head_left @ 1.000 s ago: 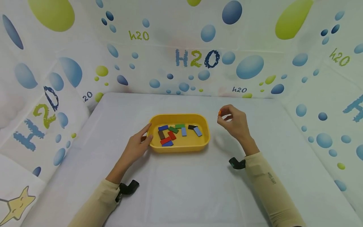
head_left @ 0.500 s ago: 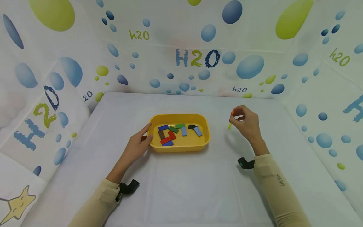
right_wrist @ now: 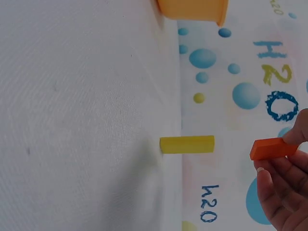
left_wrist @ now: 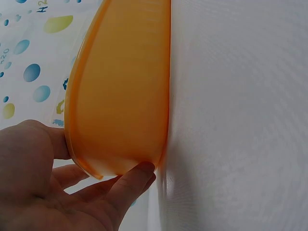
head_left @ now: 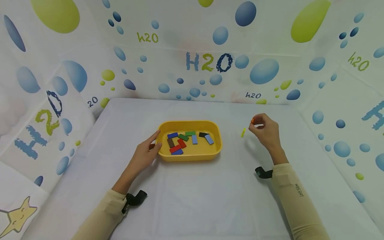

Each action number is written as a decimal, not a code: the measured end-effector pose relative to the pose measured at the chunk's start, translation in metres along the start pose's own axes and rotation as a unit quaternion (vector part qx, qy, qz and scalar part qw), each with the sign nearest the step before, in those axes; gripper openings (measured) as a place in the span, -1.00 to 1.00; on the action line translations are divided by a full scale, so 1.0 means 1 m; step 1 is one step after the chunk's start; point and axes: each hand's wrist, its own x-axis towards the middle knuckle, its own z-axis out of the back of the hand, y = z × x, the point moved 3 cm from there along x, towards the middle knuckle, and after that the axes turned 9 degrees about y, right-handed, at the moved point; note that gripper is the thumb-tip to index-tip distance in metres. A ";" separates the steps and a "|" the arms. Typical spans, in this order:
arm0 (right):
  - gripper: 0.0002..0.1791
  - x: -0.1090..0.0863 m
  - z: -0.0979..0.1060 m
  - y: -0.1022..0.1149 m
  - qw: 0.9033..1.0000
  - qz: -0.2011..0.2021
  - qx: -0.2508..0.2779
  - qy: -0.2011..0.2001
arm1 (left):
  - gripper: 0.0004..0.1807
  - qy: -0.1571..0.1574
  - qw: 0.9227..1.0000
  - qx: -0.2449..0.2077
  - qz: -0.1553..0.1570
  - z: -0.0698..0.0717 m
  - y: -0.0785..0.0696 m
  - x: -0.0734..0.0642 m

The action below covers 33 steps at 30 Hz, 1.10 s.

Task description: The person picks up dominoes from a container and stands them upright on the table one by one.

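Observation:
My left hand (head_left: pixel 145 154) grips the left end of a yellow plastic tray (head_left: pixel 190 158), thumb and fingertips against its outer wall (left_wrist: pixel 120 96). Several flat domino blocks lie in the tray: blue (head_left: pixel 172 135), green (head_left: pixel 190 133), red (head_left: pixel 181 143), brown (head_left: pixel 170 142), black (head_left: pixel 203 134) and light blue (head_left: pixel 209 139). Right of the tray, a yellow domino block (head_left: pixel 243 132) stands upright on the table. My right hand (head_left: pixel 266 131) is just right of it, pinching an orange domino block (right_wrist: pixel 269 149) above the table, apart from the yellow one.
A white cloth (head_left: pixel 192 196) covers the table. Printed sheets (head_left: pixel 168 66) with blue and green spots rise behind and at both sides. A black wrist camera (head_left: pixel 136 199) sits on the left sleeve, another black camera (head_left: pixel 264 172) on the right one.
My right hand has moved right, away from the tray, with the orange domino block. The yellow block, hidden earlier, now shows standing left of the hand. Left hand and tray stay put.

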 end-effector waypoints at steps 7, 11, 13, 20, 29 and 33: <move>-0.74 -0.001 -0.001 -0.008 1.000 -0.018 0.002 0.011 | -0.33 0.000 1.000 0.003 -0.002 0.001 0.000 0.000; -0.74 -0.002 -0.003 -0.014 1.000 -0.022 0.010 0.017 | -0.33 0.000 1.000 0.004 0.001 0.000 0.000 0.000; -0.74 -0.002 -0.004 -0.016 0.999 -0.024 0.014 0.019 | -0.33 0.000 1.000 0.003 0.000 0.000 0.000 -0.001; -0.72 -0.004 -0.006 -0.024 0.999 -0.042 0.015 0.030 | -0.33 0.003 1.000 0.001 -0.001 0.000 0.000 -0.001; -0.71 -0.004 -0.008 -0.035 0.997 -0.060 0.005 0.043 | -0.33 0.003 1.000 0.000 -0.007 0.000 -0.001 0.000; -0.71 -0.005 -0.010 -0.037 0.995 -0.078 0.003 0.057 | -0.33 0.003 1.000 0.000 -0.005 0.000 -0.001 0.000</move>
